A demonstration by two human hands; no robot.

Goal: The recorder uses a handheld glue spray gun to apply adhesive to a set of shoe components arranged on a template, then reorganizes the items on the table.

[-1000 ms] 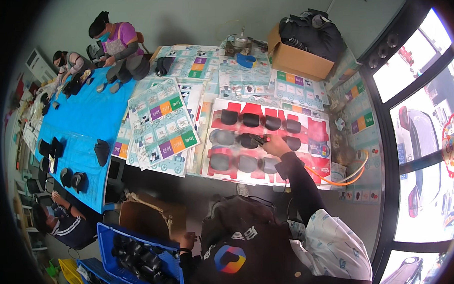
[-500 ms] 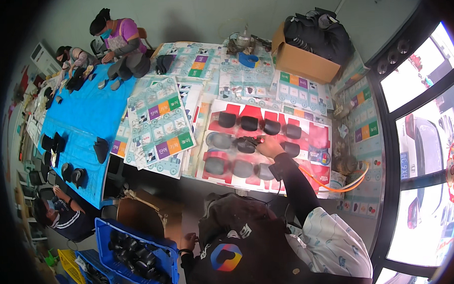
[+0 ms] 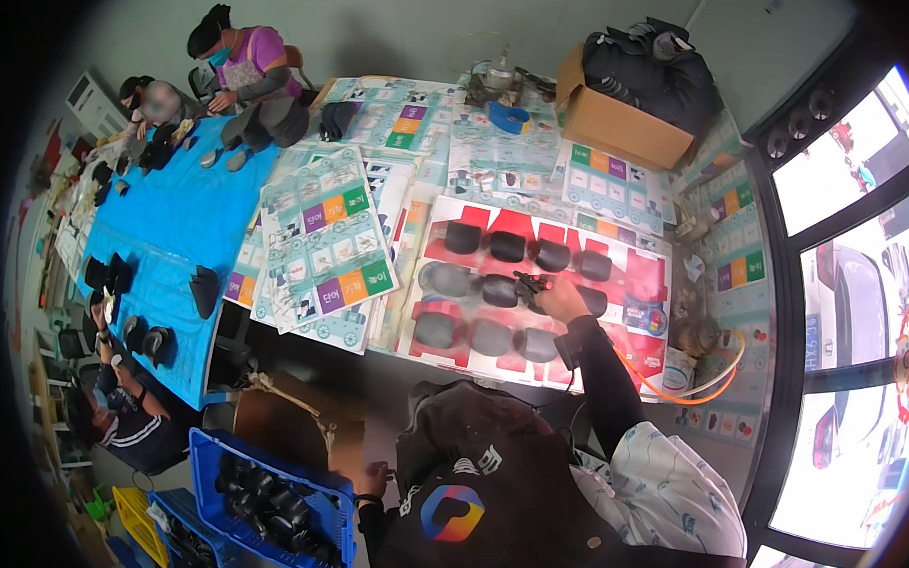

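My right hand (image 3: 563, 302) is closed round a dark spray gun (image 3: 531, 284), above the middle row of curved pads. Left of the gun's nozzle sits a black pad (image 3: 500, 290); a greyer, hazy pad (image 3: 444, 279) lies at that row's left end. Several black pads (image 3: 507, 245) make up the far row, and greyish ones (image 3: 489, 338) the near row. All rest on a red and white printed board (image 3: 640, 278). Low down beside a blue crate (image 3: 203, 483), my left hand (image 3: 377, 479) hangs with its fingers loosely bent and apart, nothing visible in them.
An orange hose (image 3: 694, 400) curves off the board's right side. Printed sheets (image 3: 323, 239) cover the table leftward. Behind stand a blue tape roll (image 3: 510, 118) and a cardboard box (image 3: 624, 128) of black items. Co-workers sit round a blue-covered table (image 3: 172, 234). Glass doors (image 3: 846, 300) are on the right.
My right hand and the spray gun have shifted right, uncovering more of the black middle-row pad. A seated person at the left has raised a hand to the blue table. The view has tilted slightly.
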